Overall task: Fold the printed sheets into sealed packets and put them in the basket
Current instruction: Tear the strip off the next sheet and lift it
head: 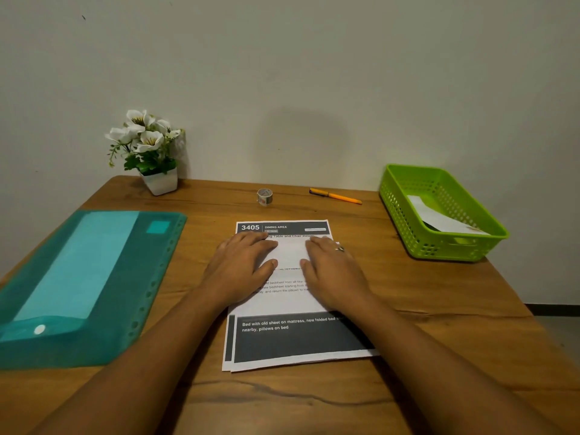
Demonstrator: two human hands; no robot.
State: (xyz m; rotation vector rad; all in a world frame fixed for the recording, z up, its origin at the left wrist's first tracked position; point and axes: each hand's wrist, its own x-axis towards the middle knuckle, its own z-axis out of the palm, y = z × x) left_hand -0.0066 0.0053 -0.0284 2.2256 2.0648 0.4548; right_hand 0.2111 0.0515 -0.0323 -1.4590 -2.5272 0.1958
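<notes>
Printed sheets [292, 340], near edges offset, under left hand [243, 265] and right hand [332, 273]

The basket [439, 246] is lime green with a grid of small holes. The sheets [298, 340] are white with dark grey bands (white lettering on them). The folder [150, 277] is see-through teal, the pen [340, 197] orange, the table [455, 340] brown with wood grain.

We find the sheets [292, 337] on the table [439, 309], folder [78, 277] left, basket [439, 249] holding a packet [439, 219] right, tape [264, 196] and pen [335, 196] behind.
</notes>
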